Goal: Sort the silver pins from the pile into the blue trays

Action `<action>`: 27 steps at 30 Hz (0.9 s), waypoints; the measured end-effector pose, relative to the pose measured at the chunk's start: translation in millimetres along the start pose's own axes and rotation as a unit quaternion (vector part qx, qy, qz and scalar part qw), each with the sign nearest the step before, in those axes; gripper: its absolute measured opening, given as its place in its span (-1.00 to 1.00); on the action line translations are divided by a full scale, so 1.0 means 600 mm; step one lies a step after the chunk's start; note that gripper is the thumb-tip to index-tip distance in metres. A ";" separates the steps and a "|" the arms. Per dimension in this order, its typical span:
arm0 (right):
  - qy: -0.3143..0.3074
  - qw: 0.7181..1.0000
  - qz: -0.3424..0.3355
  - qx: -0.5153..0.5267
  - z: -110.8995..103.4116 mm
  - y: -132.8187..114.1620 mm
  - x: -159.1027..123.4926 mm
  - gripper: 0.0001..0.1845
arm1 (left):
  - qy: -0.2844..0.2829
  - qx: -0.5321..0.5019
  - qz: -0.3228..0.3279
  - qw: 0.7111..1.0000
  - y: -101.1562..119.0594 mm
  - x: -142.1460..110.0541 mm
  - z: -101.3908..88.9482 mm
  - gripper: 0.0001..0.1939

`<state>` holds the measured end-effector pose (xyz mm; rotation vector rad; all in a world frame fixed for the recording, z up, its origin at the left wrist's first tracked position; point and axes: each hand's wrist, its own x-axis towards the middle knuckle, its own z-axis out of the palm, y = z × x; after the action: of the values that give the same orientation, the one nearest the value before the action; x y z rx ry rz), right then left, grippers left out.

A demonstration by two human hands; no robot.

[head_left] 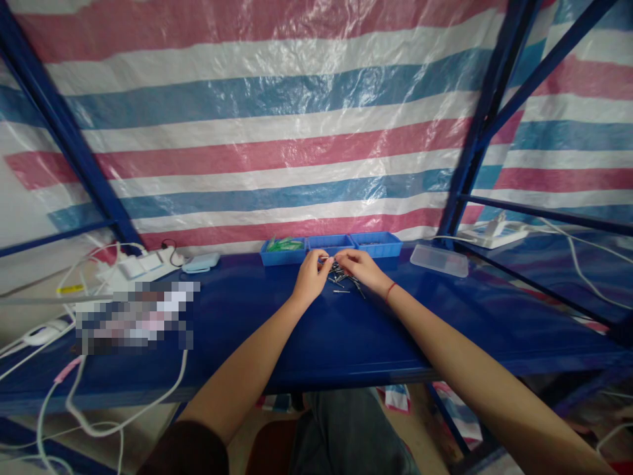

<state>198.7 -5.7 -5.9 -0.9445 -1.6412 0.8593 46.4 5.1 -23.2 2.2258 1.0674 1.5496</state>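
Note:
Close together above the blue tabletop, my left hand (311, 276) and my right hand (362, 267) have their fingertips pinched nearly tip to tip. A thin pale piece shows between them, too small to make out. Just below the fingers lies a loose pile of slim, shiny metal pieces (341, 291), partly hidden by my right hand. Behind the hands stand three blue bins side by side. The left bin (284, 258) holds green and clear slender pieces. Small parts lie in the middle bin (329, 241) and the right bin (380, 249); their kind cannot be told.
A clear plastic lid or tray (439, 260) lies on the right of the blue table (356, 349). A power strip (143, 267), a light-blue case (200, 262) and white cables (126, 419) occupy the left. Blue frame posts (475, 155) and a striped sheet (277, 145) enclose the back.

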 end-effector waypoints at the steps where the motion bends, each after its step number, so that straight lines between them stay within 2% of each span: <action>1: -0.016 1.000 0.007 -0.004 0.001 0.001 0.000 -0.76 | 0.005 0.004 -0.002 1.000 0.001 0.000 0.000 -0.89; 3: -0.037 0.999 0.011 -0.016 0.002 0.005 0.002 -0.74 | 0.012 0.004 -0.018 1.000 0.001 0.001 -0.001 -0.86; 5: 0.002 0.999 -0.004 -0.046 -0.003 0.011 0.009 -0.72 | 0.017 0.004 -0.045 0.999 0.000 0.001 -0.001 -0.78; 7: 0.117 0.988 -0.018 -0.099 -0.019 0.021 0.020 -0.69 | -0.004 0.017 -0.067 0.998 0.000 0.001 -0.002 -0.68; 8: 0.190 0.973 -0.014 -0.133 -0.030 0.027 0.026 -0.67 | -0.031 0.028 -0.068 0.997 0.000 0.000 -0.003 -0.67; 10: 0.312 0.928 0.018 -0.203 -0.058 0.042 0.037 -0.64 | -0.116 0.049 -0.046 0.991 0.001 -0.003 -0.005 -0.72; 12: 0.366 0.892 0.062 -0.258 -0.085 0.059 0.044 -0.62 | -0.213 0.058 -0.016 0.975 0.003 -0.006 -0.007 -0.74; 15: 0.363 0.878 0.122 -0.287 -0.115 0.081 0.045 -0.60 | -0.296 0.054 -0.005 0.954 0.005 -0.009 -0.012 -0.73; 18: 0.371 0.876 0.137 -0.277 -0.125 0.091 0.042 -0.59 | -0.316 0.078 0.004 0.946 0.004 -0.008 -0.018 -0.78; 21: 0.366 0.889 0.119 -0.249 -0.121 0.088 0.041 -0.62 | -0.327 0.114 0.018 0.938 0.001 -0.007 -0.018 -0.85; 24: 0.339 0.911 0.087 -0.217 -0.109 0.078 0.041 -0.66 | -0.311 0.102 0.019 0.945 -0.003 -0.007 -0.013 -0.88; 27: 0.266 0.947 0.029 -0.178 -0.087 0.061 0.038 -0.72 | -0.250 0.037 -0.002 0.967 -0.005 -0.005 -0.007 -0.88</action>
<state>251.6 35.2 -16.4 -1.3442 -1.3136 0.2971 41.2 4.4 -25.2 2.4666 0.9782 0.8721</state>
